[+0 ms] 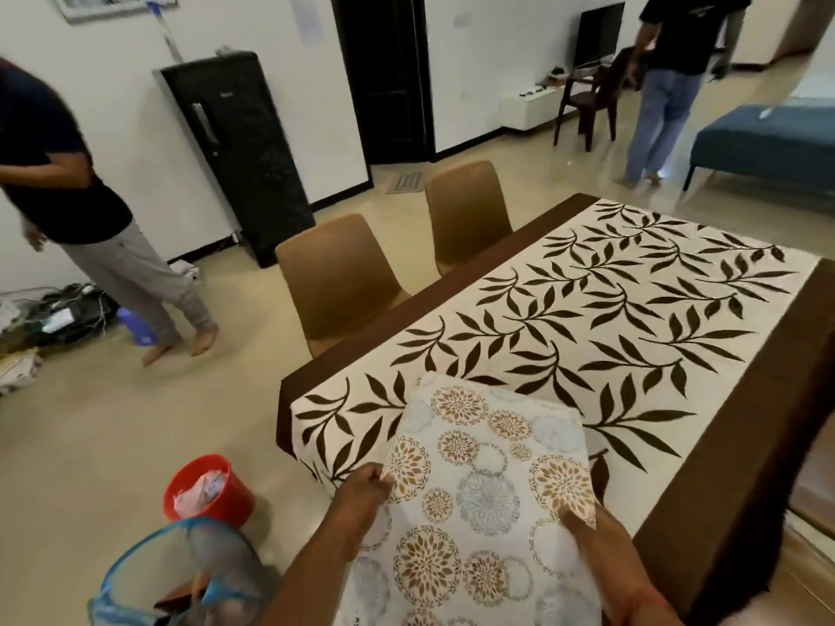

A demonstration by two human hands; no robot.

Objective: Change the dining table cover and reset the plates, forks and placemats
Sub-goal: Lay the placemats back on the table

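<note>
A folded white cover (479,472) printed with brown and grey-blue flower circles hangs over the near corner of the dining table. My left hand (363,492) pinches its left edge. My right hand (587,530) grips its right edge, mostly hidden under the fabric. The table wears a cream cover with dark brown leaves and a brown border (610,309). No plates, forks or placemats are in view.
Two brown chairs (336,282) (467,210) stand along the table's left side. A red bucket (208,490) and a blue mesh basket (180,576) sit on the floor at my left. One person (68,192) stands at far left, another (668,83) at the back. A black fridge (239,151) stands against the wall.
</note>
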